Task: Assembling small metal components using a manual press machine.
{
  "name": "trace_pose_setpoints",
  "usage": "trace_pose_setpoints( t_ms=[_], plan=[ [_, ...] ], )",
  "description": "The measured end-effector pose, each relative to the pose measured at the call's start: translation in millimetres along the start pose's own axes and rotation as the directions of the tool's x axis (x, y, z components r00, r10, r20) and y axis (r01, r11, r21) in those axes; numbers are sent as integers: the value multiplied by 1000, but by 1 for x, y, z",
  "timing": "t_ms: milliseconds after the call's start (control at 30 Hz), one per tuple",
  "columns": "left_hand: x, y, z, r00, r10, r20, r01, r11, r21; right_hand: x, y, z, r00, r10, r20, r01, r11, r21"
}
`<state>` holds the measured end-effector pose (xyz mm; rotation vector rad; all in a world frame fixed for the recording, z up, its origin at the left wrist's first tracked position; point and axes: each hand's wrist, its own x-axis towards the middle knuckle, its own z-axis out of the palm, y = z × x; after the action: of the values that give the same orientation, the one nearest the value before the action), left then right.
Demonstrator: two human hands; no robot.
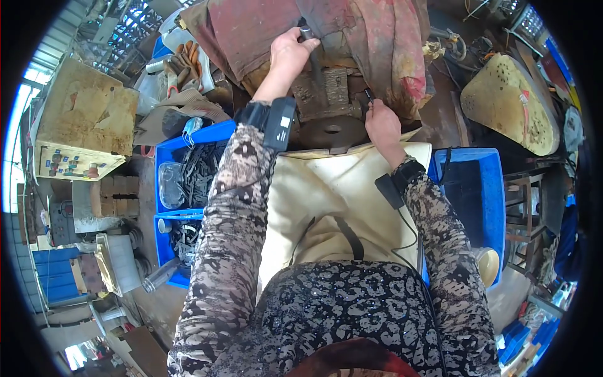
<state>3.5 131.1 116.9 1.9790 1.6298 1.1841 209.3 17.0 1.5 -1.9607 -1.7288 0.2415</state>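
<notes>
My left hand (290, 56) is wrapped round the upper part of a dark metal rod (317, 78), whose rounded end shows above the fingers. The rod slants down in front of a ridged, grimy metal block (336, 85). To the right, my right hand (382, 124) pinches a thin dark metal piece (369, 95), which points up toward the block's side. Just below the block lies a round dark disc (333, 130) with a hole in its middle. A dirty red-brown cloth (245, 31) drapes over the machine behind both hands.
Blue bins (164, 151) with dark metal strips stand at my left. Another blue bin (496, 188) is at my right. A cream cloth (314, 188) covers my lap below the disc. A worn box with knobs (81, 113) stands far left; brown gloves (188, 60) lie behind the bins.
</notes>
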Motion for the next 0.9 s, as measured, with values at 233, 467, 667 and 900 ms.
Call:
trace_pose_setpoints(
  t_ms=[233, 467, 667, 900],
  plan=[
    [21, -27, 22, 993, -99, -58, 90, 986, -143, -2, -2, -1, 999, 30, 32, -30, 1000, -6],
    [33, -39, 24, 992, -120, -47, 110, 979, -171, -2, -6, -2, 995, 56, 78, -54, 998, -38],
    [26, -45, 21, 997, 50, -58, -47, 998, 46, -2, -3, -3, 997, 46, 55, -44, 999, -30],
    [-77, -92, -1, 986, 118, 120, -111, 992, -66, 0, -2, -2, 994, 54, 90, -50, 997, -52]
  ],
)
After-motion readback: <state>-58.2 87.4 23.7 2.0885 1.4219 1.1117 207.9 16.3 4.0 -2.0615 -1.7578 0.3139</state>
